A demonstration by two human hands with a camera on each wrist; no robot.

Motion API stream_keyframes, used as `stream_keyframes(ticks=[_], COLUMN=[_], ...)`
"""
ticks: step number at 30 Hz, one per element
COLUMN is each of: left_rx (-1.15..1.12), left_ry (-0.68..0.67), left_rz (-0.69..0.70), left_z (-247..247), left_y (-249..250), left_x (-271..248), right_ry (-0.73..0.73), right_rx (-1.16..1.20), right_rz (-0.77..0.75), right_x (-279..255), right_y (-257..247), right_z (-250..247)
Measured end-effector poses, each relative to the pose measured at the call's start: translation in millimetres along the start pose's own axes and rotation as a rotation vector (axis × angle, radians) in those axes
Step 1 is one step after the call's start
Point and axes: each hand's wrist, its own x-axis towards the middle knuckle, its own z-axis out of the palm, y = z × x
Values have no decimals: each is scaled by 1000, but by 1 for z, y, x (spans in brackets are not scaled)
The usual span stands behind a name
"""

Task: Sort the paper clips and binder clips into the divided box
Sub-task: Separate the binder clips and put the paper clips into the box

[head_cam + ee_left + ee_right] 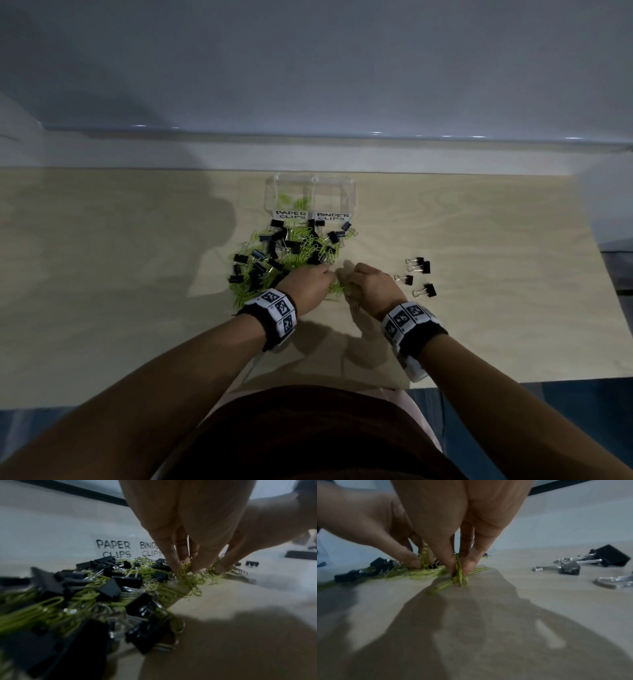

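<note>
My left hand (pixel 310 284) and right hand (pixel 371 286) both pinch small bunches of green paper clips (pixel 459 574) at the near edge of the mixed pile (pixel 291 253) on the table (pixel 137 274). I judge this the gathering step. Next I should lift them clear of the binder clips (pixel 419 274) and drop them into the divided box (pixel 351 192), left compartment, marked for paper clips.

Two handwritten labels on the clear divided box (pixel 310 192)

The left label (pixel 290 214) reads "PAPER CLIPS", the right label (pixel 333 216) "BINDER CLIPS" — black capitals on white slips on the box's near wall. From the left wrist, a finger (pixel 167 547) covers the end of "BINDER". The wristbands (pixel 277 313) carry black-and-white code squares — unreadable.
</note>
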Motion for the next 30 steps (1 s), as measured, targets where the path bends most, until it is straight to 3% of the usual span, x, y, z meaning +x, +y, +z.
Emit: stream_keyframes(ticks=[7,11,15,18,22,27,30], left_rx=[-576,-647,-593,-519,-430,-295,-251], left_ry=[302,503,589,549,459,464,169], left_rz=[-308,-371,-481,-554,-587,-334,-234], left_z=[-37,-77,-107,-114,-111,-94,-56], left_y=[-26,-54,-73,-81,-83,-53,-29], left_x=[-17,-1,31,52,58,9,-22], right_ry=[-48,11,161,248,144,143,26], right_rx=[389,496,522,491,304,203,124], right_rz=[293,266,224,250,238,72,30], right_x=[21,59,111,148,169,121,66], right_y=[-3,-21,-48,-65,-74,-60,-34], right_z=[-24,-54,-79,-86,-81,-73,-57])
